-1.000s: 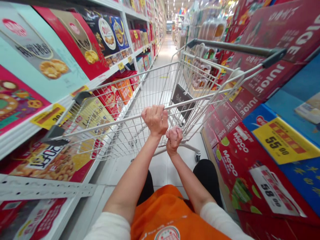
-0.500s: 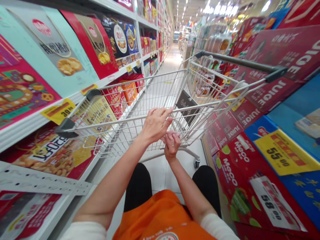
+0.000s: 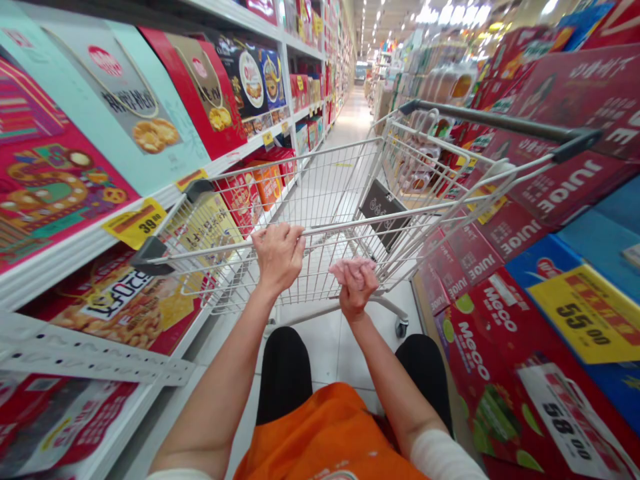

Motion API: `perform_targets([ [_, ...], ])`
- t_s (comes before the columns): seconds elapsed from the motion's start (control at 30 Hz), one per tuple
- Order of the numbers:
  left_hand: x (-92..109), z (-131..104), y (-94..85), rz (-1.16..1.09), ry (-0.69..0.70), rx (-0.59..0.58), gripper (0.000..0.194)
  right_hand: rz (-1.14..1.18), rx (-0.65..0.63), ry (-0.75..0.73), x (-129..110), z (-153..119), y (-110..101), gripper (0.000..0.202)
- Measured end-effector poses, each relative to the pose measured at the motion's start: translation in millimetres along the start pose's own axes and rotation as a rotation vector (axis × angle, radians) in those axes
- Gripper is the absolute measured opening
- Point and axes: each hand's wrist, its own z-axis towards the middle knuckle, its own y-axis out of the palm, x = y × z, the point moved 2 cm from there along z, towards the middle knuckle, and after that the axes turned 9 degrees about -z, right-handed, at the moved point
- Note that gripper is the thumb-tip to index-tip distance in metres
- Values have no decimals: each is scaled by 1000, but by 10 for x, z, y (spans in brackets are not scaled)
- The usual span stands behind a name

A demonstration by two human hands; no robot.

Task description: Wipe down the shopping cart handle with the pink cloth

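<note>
A wire shopping cart [image 3: 330,147] stands sideways across the aisle in front of my knees. My left hand [image 3: 279,259] is closed over the cart's near top rail, its fingers wrapped over the wire. To its right, my right hand [image 3: 356,293] clutches a crumpled pink cloth [image 3: 353,272], held just in front of the cart's wire side. Whether the cloth touches the wires I cannot tell. The cart's grey push handle [image 3: 500,123] lies at the right, and a dark panel [image 3: 385,212] with pictograms hangs inside.
On the left are shelves [image 3: 200,175] with boxed snacks and yellow price tags. Stacked red drink cartons [image 3: 500,320] rise close on the right, with price signs. A caster wheel [image 3: 401,327] sits near my right knee. The tiled aisle [image 3: 350,113] runs on beyond the cart.
My left hand has moved left along the rail, away from my right hand, and now grips it. The pink cloth in my right hand shows more fully. The view has shifted slightly.
</note>
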Motion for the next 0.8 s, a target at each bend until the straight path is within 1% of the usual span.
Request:
perform_targets([
  [0.07,16,9,-7,1,4,11,27,-46,70,45,-63,483,-26,32],
  [0.1,22,10,-6,1,7,16,26,-56,60,28,-135,724,-49,34],
  [0.13,28,9,-3,0,7,20,26,-38,8,-39,-233,947,-74,36],
  [0.2,41,7,6,-4,-5,21,25,-1,-157,-236,-452,1297,-135,40],
  [0.23,47,7,8,-7,-14,18,25,-4,-215,-302,-533,1421,-177,40],
  [0.3,55,13,-6,-17,-19,4,26,-29,-259,-382,-586,1593,-276,39],
  [0.37,40,29,-61,-33,15,-37,26,-107,-236,-387,-466,1722,-383,34],
  [0.43,-28,52,-174,-37,52,-55,26,-231,-197,-342,-215,1860,-492,27],
  [0.5,-173,75,-332,-5,13,10,28,-346,-203,-290,80,2015,-592,25],
  [0.57,-371,81,-477,52,-122,113,33,-436,-237,-243,340,2169,-678,31],
  [0.63,-557,59,-537,104,-299,142,44,-500,-289,-193,516,2299,-729,37],
  [0.7,-672,18,-506,150,-457,117,52,-555,-338,-132,595,2387,-731,37],
  [0.73,-696,-2,-469,167,-517,107,54,-579,-354,-104,598,2413,-715,34],
  [0.8,-690,-26,-390,185,-591,116,53,-605,-364,-75,530,2425,-652,25],
])
